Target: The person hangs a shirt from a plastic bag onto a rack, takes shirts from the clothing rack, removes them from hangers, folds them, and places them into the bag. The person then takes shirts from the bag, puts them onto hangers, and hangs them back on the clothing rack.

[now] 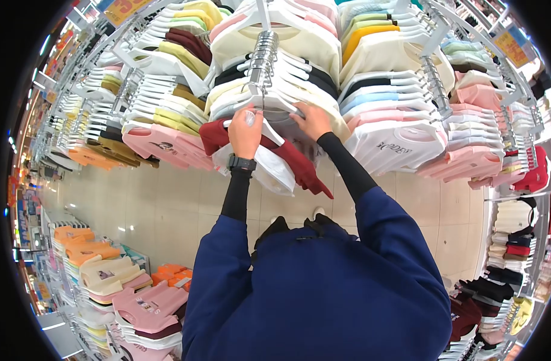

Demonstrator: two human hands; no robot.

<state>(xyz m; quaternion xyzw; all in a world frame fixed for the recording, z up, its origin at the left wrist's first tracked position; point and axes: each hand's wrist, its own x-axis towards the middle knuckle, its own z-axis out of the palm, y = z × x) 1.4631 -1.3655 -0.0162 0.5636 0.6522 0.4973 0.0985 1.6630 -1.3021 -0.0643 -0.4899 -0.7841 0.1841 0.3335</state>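
At the front of the middle rack, my left hand (246,132) is closed at the top of a white hanger, beside a dark red garment (299,163) and a white garment (274,171) that hang tilted below it. My right hand (312,121) has its fingers bent round the shoulder of another white hanger (280,103), at the front of the row. Hanger hooks gather on the metal rail (263,60) above. Behind are cream and black shirts (323,78) on white hangers.
White printed shirts (396,144) hang close on the right, pink shirts (161,144) on the left. Orange and pink shirts (146,307) are on a rack at the lower left. Tiled floor (161,204) lies between the racks. More clothes (510,249) hang at the right.
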